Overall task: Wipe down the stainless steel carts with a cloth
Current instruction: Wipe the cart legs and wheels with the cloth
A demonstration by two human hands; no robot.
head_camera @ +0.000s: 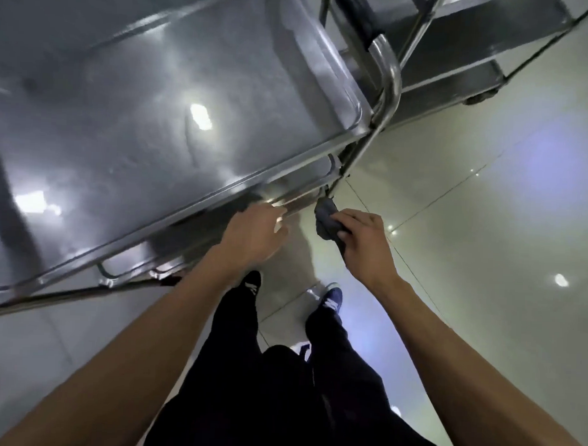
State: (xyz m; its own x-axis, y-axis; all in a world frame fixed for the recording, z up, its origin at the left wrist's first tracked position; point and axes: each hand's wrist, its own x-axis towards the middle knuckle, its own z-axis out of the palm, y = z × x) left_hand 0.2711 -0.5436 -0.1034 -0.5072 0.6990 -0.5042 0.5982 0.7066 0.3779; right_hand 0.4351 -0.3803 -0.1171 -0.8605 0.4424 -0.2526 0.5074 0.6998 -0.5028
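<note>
A stainless steel cart [149,124] fills the upper left, its shiny top shelf tilted across the view. My right hand [362,242] grips a dark grey cloth [326,214] just below the cart's near right corner, close to the leg tube. My left hand [252,234] reaches under the shelf's front rim, its fingers curled at a lower rail; whether they grip the rail is blurred. A curved steel handle [389,76] rises at the cart's right end.
A second steel cart [475,45] stands at the upper right, its castor on the floor. Glossy pale floor tiles [485,229] spread to the right. My legs in dark trousers and dark shoes [330,299] are below.
</note>
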